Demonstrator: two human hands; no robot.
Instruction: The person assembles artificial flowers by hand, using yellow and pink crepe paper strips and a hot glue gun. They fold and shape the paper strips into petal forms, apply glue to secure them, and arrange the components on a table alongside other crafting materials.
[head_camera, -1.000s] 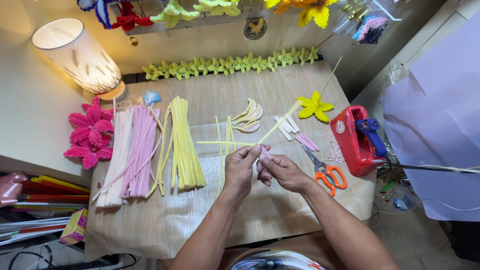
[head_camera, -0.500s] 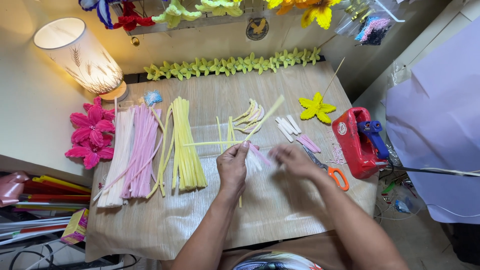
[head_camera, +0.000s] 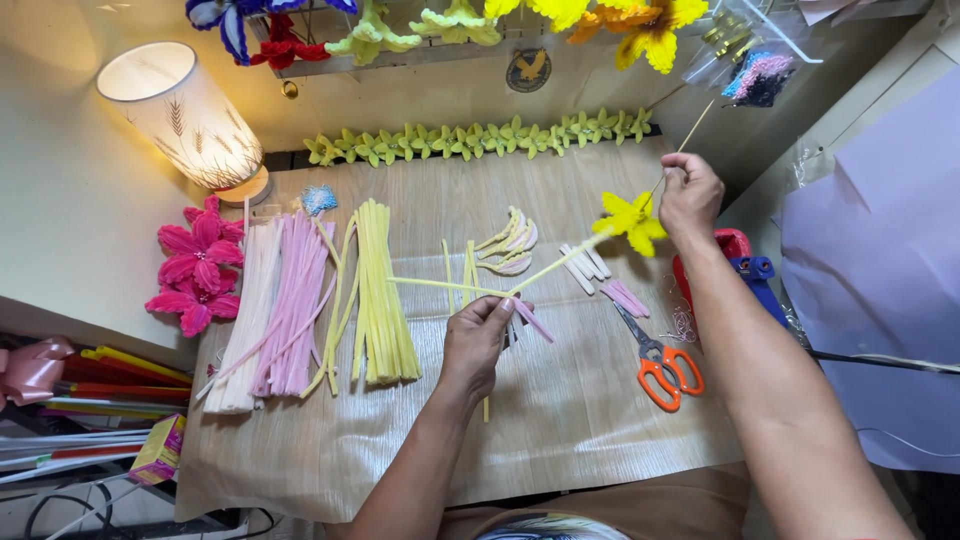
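Note:
My left hand (head_camera: 477, 338) rests at the middle of the wooden mat (head_camera: 560, 420), pinching a bundle of pale yellow and pink pipe cleaners (head_camera: 470, 288) that fan out to the left and right. My right hand (head_camera: 689, 192) is raised at the far right, fingers closed on a thin stick (head_camera: 688, 130) that points up and right. Just left of that hand is a yellow pipe-cleaner flower (head_camera: 631, 220), with a pale yellow stem running from it down toward my left hand.
Bundles of white, pink and yellow pipe cleaners (head_camera: 310, 295) lie at the left. Orange scissors (head_camera: 662, 365) lie at the right beside a red glue gun (head_camera: 735, 250). Curved petals (head_camera: 510, 243), a row of green flowers (head_camera: 480, 138), pink flowers (head_camera: 195, 265) and a lit lamp (head_camera: 180, 115) stand around.
My right hand has left the bundle and gone up and right to the thin stick by the yellow flower, which now sits higher. My left hand stays on the pipe cleaners.

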